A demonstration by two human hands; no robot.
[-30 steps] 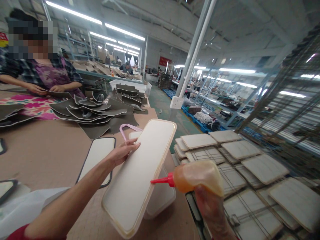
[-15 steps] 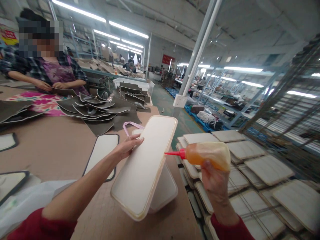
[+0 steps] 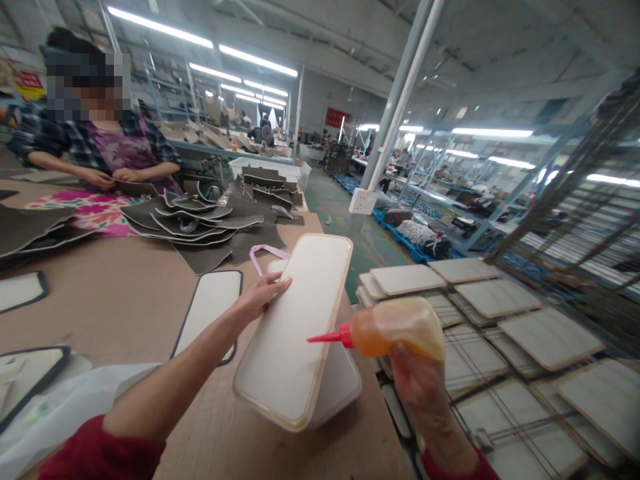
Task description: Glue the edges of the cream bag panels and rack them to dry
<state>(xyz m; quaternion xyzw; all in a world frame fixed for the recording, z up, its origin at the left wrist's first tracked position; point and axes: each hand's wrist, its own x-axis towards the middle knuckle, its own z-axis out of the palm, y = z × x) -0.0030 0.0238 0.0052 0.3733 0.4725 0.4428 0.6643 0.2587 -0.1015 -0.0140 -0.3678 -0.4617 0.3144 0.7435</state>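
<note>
My left hand (image 3: pixel 261 296) grips the left edge of a long white panel (image 3: pixel 300 327) with a tan rim, holding it tilted up above a stack of similar white panels (image 3: pixel 340 393) on the brown table (image 3: pixel 115 293). My right hand (image 3: pixel 417 380) is wrapped round an orange glue squeeze bottle (image 3: pixel 395 328). Its red nozzle (image 3: pixel 327 336) points left at the panel's right edge.
A white panel with a dark border (image 3: pixel 207 310) lies left of my left hand, and pink scissors (image 3: pixel 265 253) lie behind it. Grey cut pieces (image 3: pixel 200 223) are heaped further back, where a person in a plaid shirt (image 3: pixel 100 147) works. Wire racks (image 3: pixel 500 320) of white panels fill the right.
The glue bottle rose and moved right half a second ago, and has now come back down with its nozzle at the panel's right edge. My left hand keeps its hold on the panel.
</note>
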